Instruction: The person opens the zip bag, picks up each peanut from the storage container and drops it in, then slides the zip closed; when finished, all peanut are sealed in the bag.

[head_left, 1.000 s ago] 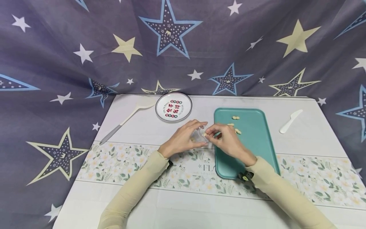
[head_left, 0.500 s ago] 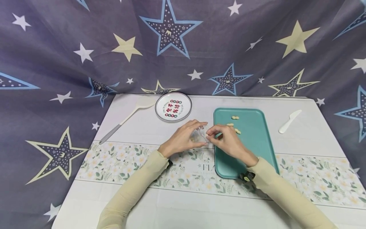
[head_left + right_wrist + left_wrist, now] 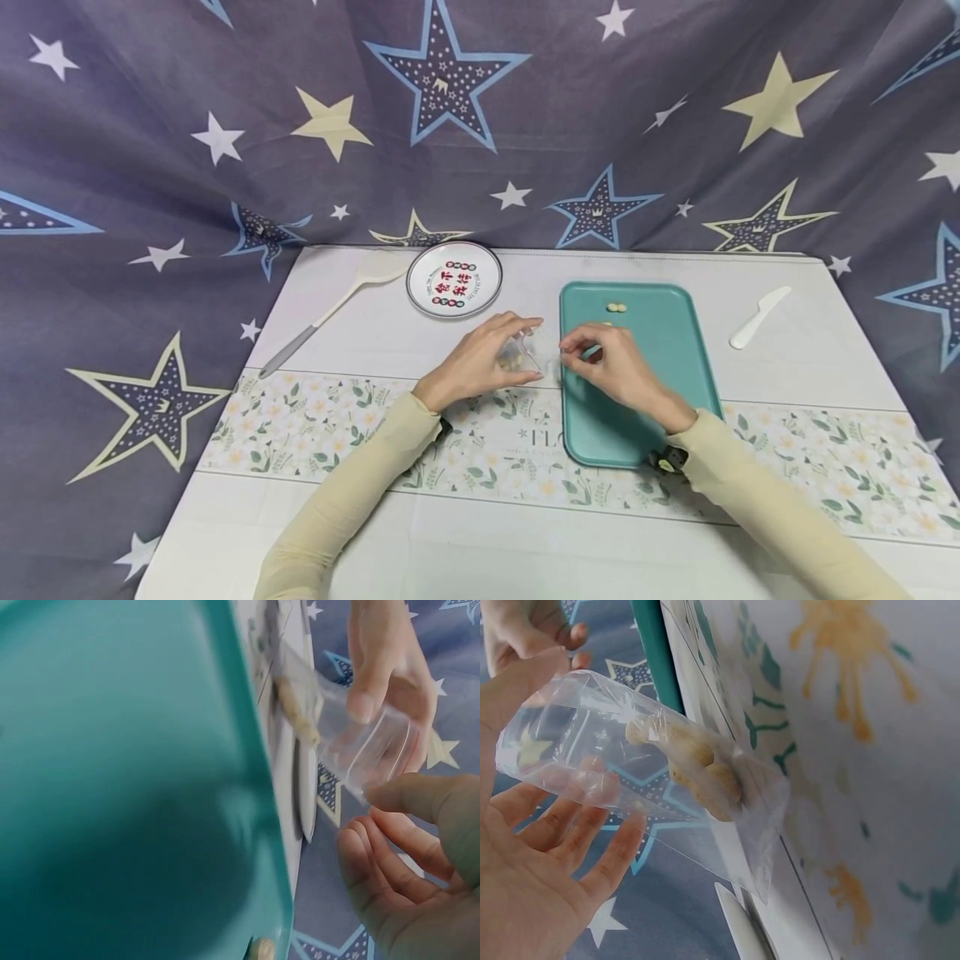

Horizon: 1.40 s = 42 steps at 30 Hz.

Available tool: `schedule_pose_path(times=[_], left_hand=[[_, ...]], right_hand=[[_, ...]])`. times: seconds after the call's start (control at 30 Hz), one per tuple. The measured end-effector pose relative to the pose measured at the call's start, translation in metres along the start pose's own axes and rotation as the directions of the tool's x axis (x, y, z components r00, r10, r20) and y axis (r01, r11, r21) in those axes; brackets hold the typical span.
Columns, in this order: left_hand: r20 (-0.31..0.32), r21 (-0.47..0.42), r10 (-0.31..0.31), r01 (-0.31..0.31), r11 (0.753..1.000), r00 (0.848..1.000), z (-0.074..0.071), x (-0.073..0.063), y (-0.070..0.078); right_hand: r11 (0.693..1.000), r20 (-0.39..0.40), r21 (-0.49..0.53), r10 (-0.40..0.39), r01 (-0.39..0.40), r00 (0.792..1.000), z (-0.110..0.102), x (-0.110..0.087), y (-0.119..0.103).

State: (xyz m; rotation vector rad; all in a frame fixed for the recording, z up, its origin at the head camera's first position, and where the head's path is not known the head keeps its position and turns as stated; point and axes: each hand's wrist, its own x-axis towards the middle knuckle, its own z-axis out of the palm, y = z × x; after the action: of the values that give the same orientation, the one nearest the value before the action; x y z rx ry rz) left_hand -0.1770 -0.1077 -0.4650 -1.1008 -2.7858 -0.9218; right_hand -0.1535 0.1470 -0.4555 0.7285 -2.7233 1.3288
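Note:
A clear plastic bag (image 3: 562,754) with peanuts (image 3: 709,776) at its bottom is held by my left hand (image 3: 476,358), its thumb and fingers spread round the bag's open mouth. Just right of that mouth, over the left edge of the teal tray (image 3: 675,392), is my right hand (image 3: 615,371). Its fingers are loosely bent, and in the right wrist view no thing shows between thumb and fingertips. On the tray lies a peanut (image 3: 617,307); a second one (image 3: 607,324) is partly hidden behind the right hand.
A round white plate (image 3: 454,280) with red characters stands at the back of the table. Left of it lies a spoon (image 3: 330,312) with a grey handle end. To the right of the tray is a white plastic knife (image 3: 759,318). A starry curtain (image 3: 510,100) hangs behind.
My right hand has let go of a peanut at the bag's mouth and moved right, over the tray's edge. The left hand and bag have hardly moved.

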Motion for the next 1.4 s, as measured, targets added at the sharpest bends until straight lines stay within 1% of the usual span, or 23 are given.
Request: schedule_pose_path(times=[0.33,0.63,0.9,1.2,1.4], left_hand=[[0.005,0.008,-0.002,0.002,1.0,1.0,0.001,0.001,0.001],[0.018,0.027,-0.008,0.008,1.0,1.0,0.002,0.0,0.002],[0.012,0.026,-0.007,0.007,1.0,1.0,0.001,-0.001,0.003],[0.007,0.018,-0.008,0.008,1.0,1.0,0.0,-0.002,0.004],[0.01,0.022,-0.009,0.009,1.0,1.0,0.001,-0.002,0.003]], right_hand=[[0.999,-0.033,-0.031,0.037,-0.038,0.999,-0.016,-0.007,0.026],[0.989,-0.043,-0.109,0.094,-0.098,0.995,-0.03,-0.012,0.048],[0.978,-0.074,-0.171,0.105,-0.117,0.992,-0.041,-0.011,0.063],[0.965,-0.046,-0.214,0.143,-0.15,0.989,-0.05,-0.01,0.072],[0.96,-0.023,-0.222,0.169,-0.169,0.985,-0.051,-0.008,0.075]])
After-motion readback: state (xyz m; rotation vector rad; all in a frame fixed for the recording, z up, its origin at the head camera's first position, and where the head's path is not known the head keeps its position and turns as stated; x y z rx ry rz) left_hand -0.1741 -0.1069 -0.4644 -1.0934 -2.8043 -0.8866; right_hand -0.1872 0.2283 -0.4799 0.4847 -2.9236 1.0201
